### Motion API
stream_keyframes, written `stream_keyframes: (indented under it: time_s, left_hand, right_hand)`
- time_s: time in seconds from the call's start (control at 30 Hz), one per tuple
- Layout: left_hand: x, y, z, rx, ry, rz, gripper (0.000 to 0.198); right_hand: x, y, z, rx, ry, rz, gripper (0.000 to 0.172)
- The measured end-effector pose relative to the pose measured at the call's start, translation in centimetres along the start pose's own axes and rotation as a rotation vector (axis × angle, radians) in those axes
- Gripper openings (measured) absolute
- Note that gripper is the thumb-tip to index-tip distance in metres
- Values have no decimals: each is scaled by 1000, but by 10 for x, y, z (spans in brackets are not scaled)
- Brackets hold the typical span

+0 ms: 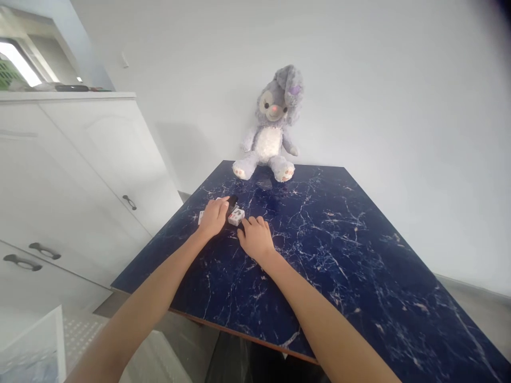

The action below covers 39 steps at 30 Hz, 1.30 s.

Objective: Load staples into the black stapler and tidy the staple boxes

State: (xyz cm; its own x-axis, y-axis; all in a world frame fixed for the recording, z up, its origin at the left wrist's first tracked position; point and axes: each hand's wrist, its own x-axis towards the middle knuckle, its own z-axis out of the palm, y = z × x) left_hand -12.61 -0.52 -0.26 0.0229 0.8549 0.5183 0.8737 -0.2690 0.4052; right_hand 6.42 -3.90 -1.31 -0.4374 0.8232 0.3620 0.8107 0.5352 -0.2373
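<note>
White panelled cabinet (pixel 80 175) stands at left. Left hand (pixel 213 215) lies flat, fingers extended, over a covered tile (pixel 200 217). A white tile (pixel 236 216), markings unreadable, sits between both hands. Right hand (pixel 255 238) rests curled; grip cannot be determined. Glossy navy marble-pattern table (pixel 339 255); plush rabbit (pixel 271 125) at far edge.

A small white tile (pixel 236 216) lies flat and face up on the left part of the tabletop, not far from its left edge. Its top bears red and dark marks too small to read. Touching it on the far side is a black thing (pixel 232 200), partly hidden under the left hand (pixel 213 217); its kind cannot be told. A second white piece (pixel 200 217) shows only a corner from under that hand, nearer the left edge.
</note>
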Motion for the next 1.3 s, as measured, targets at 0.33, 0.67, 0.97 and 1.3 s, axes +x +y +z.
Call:
stream_keyframes:
  time_s: [0.33,0.67,0.97,1.3]
  left_hand:
    - [6,-17,-4,53,112,-12,51]
    - [15,-39,-14,189,249,-154,49]
    - [17,-46,-14,189,253,-148,48]
    - [12,-46,-25,36,410,-364,49]
  right_hand:
    - [13,6,0,13,-2,40,25]
    - [16,4,-3,66,2,31,19]
    - [17,4,-5,85,-5,13,19]
    - [15,5,-1,66,-16,4,22]
